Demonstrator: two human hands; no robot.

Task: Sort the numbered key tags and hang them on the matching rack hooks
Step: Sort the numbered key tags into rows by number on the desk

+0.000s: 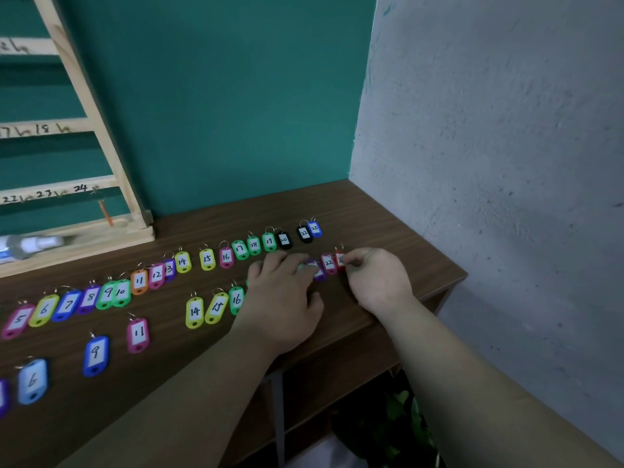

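Sorting looks nearly done, hanging barely begun: key tags lie in rows right of the wooden rack. The left hand presses flat fingers on a purple tag; the right hand pinches an orange tag.

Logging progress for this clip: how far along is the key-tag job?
Sorting looks mostly done: tags lie in two numbered rows on the table. In hand: the right hand pinches an orange tag beside pink 22; the left hand touches a purple tag. Left: hanging; on the visible rack only hook 24 seems occupied.
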